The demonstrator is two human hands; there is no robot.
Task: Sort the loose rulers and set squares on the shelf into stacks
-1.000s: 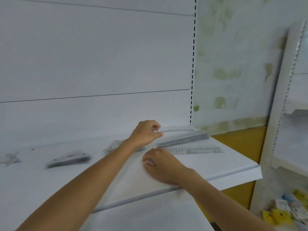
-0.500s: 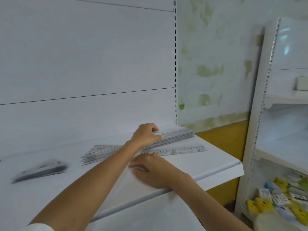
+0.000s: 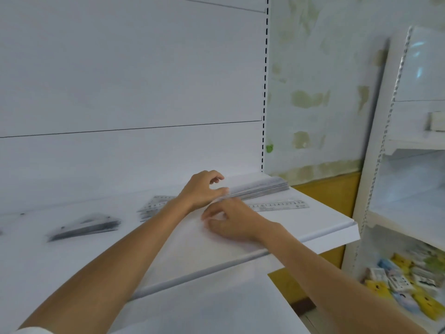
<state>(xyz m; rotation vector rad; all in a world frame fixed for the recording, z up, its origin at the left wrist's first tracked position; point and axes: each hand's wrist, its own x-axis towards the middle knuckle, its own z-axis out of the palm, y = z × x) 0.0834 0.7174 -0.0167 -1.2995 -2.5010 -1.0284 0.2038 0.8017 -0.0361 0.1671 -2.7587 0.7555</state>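
Stationery shop, likely. White retail shelf (image 3: 313,227), slotted upright (image 3: 265,92), stacked rulers (image 3: 260,186). Small colourful packaged goods (image 3: 409,285) next unit (image 3: 407,210) over.

Quick count: two hands, left hand (image 3: 202,191) and right hand (image 3: 237,221); left ruler stack (image 3: 154,208) and right ruler stack (image 3: 261,186) (possibly joined behind the hands); one loose ruler (image 3: 280,204); one set-square stack (image 3: 84,226).
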